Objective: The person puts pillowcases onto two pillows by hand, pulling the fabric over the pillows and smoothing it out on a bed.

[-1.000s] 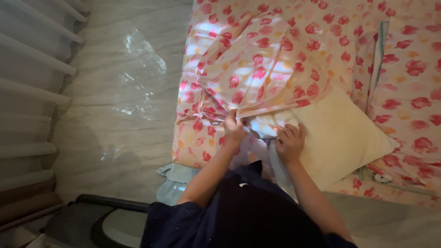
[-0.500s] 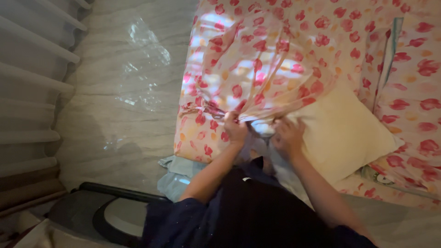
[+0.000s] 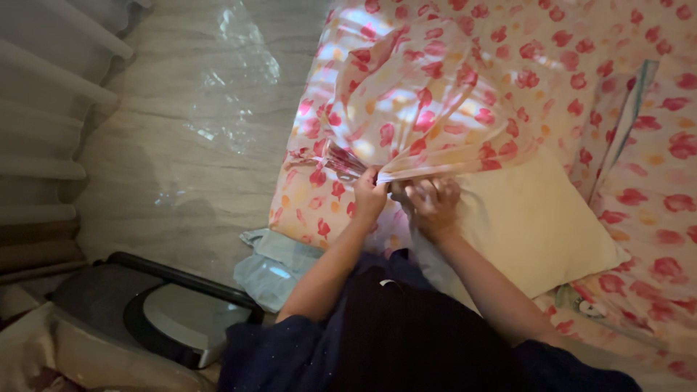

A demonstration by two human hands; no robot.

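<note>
- Head view: the left hand [image 3: 369, 196] has its fingers closed on the bunched open edge of a floral pillowcase [image 3: 428, 109], at the near edge of the bed [image 3: 305, 210].
- The right hand [image 3: 433, 207] sits just beside the left, fingers curled into the same gathered edge where it meets the cream pillow [image 3: 537, 225]; the exact pinch is partly hidden by cloth.
- From the fingers, the pillowcase fans up and away over the bed, its long axis running from the hands toward the far side of the bed.
- The pillow lies to the right of both hands, its near-left corner touching the right hand, so that hand is the nearer one to it.
- Left of the bed, a pale blue cloth [image 3: 272, 265] hangs by the bed's corner, and a dark flat appliance [image 3: 156, 312] rests on the marble floor [image 3: 181, 145].
</note>
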